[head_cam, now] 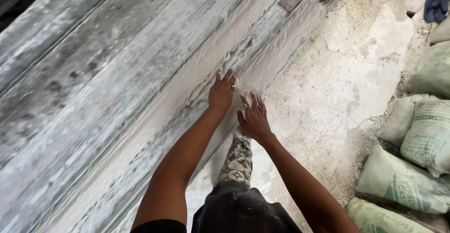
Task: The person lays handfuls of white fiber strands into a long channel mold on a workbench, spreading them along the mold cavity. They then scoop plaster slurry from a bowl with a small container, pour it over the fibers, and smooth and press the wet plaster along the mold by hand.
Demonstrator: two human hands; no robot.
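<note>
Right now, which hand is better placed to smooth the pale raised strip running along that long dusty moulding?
The left hand, probably. It lies flat on the pale raised plaster strip itself, fingers spread up its length. The right hand rests lower, beside the strip near the moulding's outer edge.

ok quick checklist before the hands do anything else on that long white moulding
1. Left hand flat on the white moulding strip: ok, palm down, fingers spread.
2. Right hand also on the strip: ok, it rests beside the left, close to the strip's near edge.
3. Either hand holding a tool: cannot tell; something small and pale shows by the left fingertips.
4. Strip lying supported on the long grey work bench: ok as far as it shows, though its far end is blurred.
5. Footing: ok, one patterned trouser leg stands on bare concrete floor.
6. Stacked sacks out of the way: ok, they lie off to the right.
</note>
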